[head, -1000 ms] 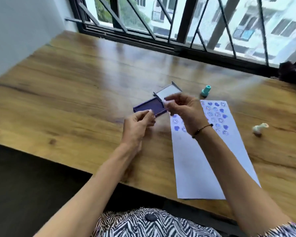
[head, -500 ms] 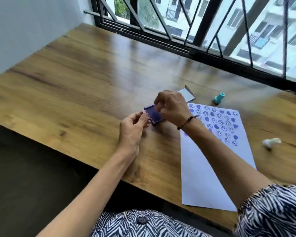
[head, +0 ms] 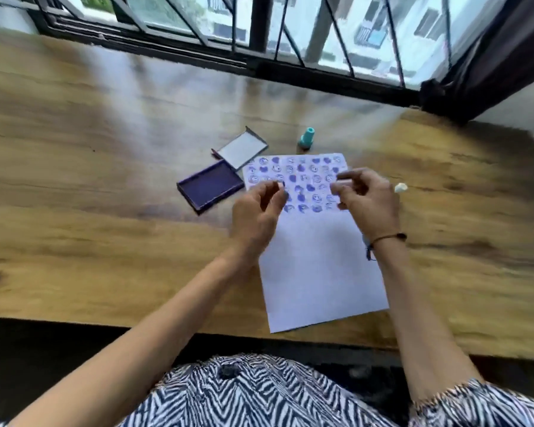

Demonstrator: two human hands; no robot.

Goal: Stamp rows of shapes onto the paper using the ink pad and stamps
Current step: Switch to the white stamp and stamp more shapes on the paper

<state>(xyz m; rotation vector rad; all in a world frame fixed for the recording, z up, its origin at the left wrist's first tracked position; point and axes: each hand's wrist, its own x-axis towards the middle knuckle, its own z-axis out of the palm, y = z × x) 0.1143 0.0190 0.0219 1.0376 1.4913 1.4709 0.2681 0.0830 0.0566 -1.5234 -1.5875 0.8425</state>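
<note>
The white paper (head: 318,266) lies on the wooden table (head: 105,241), with rows of purple stamped shapes across its top part. To its left sits the open purple ink pad (head: 210,186), its lid (head: 242,149) folded back. My right hand (head: 367,198) hovers over the right end of the stamped rows and pinches a small pale stamp, which is blurred. My left hand (head: 256,214) is over the paper's left edge with curled fingers; blur hides whether it holds anything. A teal stamp (head: 306,139) stands beyond the paper. A white stamp (head: 400,188) lies to its right.
A barred window (head: 259,32) runs along the table's far edge, with a dark curtain (head: 500,57) at the far right. The table's near edge is close to my body, just below the bottom of the paper.
My right hand has left the ink pad and moved right, over the stamped rows. My left hand has let go of the pad's edge and moved onto the paper. The view has swung right.
</note>
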